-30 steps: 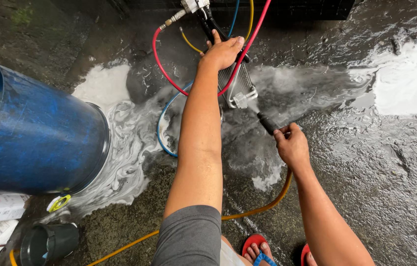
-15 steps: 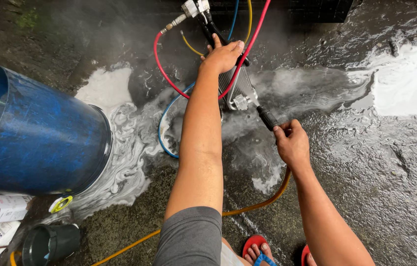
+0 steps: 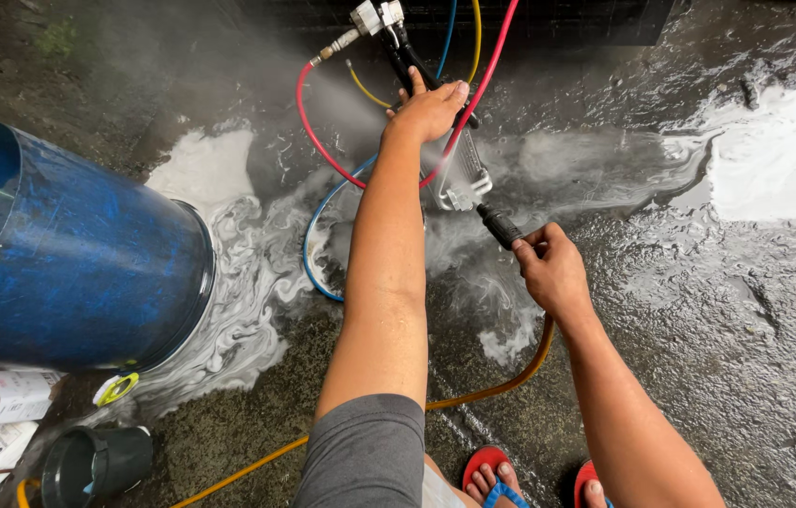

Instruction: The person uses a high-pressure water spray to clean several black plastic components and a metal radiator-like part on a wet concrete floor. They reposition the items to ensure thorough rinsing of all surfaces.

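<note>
Spray nozzle (image 3: 500, 227): black, short, pointing up and left at the metal part; its rear end sits in the right hand, near the middle of the wet floor.
Right hand (image 3: 553, 271): closed around the back of the nozzle, fingers curled tight, knuckles up.
Orange hose (image 3: 511, 381): runs from under the right hand down and left across the floor toward the lower edge.
Metal part (image 3: 462, 179): a silvery, flat, ribbed piece lying on the floor just beyond the nozzle tip, wrapped in spray mist.
Left hand (image 3: 431, 111): reaches far forward, palm down, pressing on the top of the metal part and the hoses crossing it; fingers partly spread, whether they grip anything cannot be told.
Red hose (image 3: 318, 141): loops from the fitting at the far edge, under the left hand.
Blue hose (image 3: 315, 246): curves on the floor left of the left forearm.
Yellow hose (image 3: 367, 92): thin, near the far edge, beside the red one.
Valve fitting (image 3: 372, 19): pale metal, at the far edge where the hoses meet.
Floor (image 3: 746, 310): dark, rough concrete, wet, with white foam at the far right and swirls left of centre.
Blue barrel (image 3: 59, 254): lying on its side at the left edge.
Dark cup (image 3: 92, 463): at the near left corner, beside small boxes (image 3: 7, 400).
Red sandals (image 3: 492, 475): at the near edge, on the person's feet.
</note>
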